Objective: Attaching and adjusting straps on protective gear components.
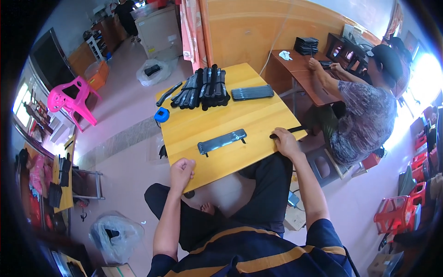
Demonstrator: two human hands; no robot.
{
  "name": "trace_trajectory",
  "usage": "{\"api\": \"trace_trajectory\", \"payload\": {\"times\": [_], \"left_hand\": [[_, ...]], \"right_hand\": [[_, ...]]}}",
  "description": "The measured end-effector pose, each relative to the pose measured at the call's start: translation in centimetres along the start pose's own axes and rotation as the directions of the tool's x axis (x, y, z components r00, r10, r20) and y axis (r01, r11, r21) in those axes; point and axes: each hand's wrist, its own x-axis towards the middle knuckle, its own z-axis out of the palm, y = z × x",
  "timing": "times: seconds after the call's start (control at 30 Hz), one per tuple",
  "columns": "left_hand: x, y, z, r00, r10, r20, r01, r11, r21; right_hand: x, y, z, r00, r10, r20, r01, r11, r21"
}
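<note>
My left hand (183, 173) is curled into a fist at the near left edge of the yellow wooden table (221, 173); what lies inside it, if anything, is hidden. At the table's right edge, the fingers of my right hand (287, 142) are closed around a thin black strap (299, 129). Between the hands lies a flat, dark, shiny pouch-like piece (221, 141), with two short black tabs sticking out along its near side. Farther back are several bundled black strap-like pieces (203, 90). Beside them rests a stack of flat dark strips (252, 93).
A single black strap (169, 94) and a blue tape measure (162, 115) are at the table's left edge. To the right, a person (364, 111) works at a brown table (302, 76). A pink plastic chair (74, 100) and clear plastic bags (116, 236) stand on the floor.
</note>
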Motion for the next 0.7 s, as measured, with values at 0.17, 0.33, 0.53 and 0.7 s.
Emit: {"api": "trace_trajectory", "payload": {"times": [0.17, 0.33, 0.53, 0.7], "left_hand": [[-3.0, 2.2, 2.0, 0.991, -0.073, 0.110, 0.071, 0.997, 0.018], [-5.2, 3.8, 4.1, 0.969, 0.070, 0.236, -0.057, 0.997, -0.059], [-7.8, 7.6, 7.4, 0.947, 0.221, 0.233, -0.198, 0.973, -0.120], [-8.7, 9.6, 8.7, 0.930, 0.296, 0.220, -0.209, 0.914, -0.348]], "right_hand": [[0.6, -0.8, -1.1, 0.981, 0.086, 0.172, -0.067, 0.991, -0.115], [0.7, -3.7, -1.8, 0.986, 0.092, 0.138, -0.068, 0.982, -0.174], [-1.6, -14.6, -5.2, 0.890, 0.165, 0.425, -0.452, 0.436, 0.778], [-4.1, -21.1, -6.1, 0.874, 0.080, 0.480, -0.486, 0.146, 0.861]]}}
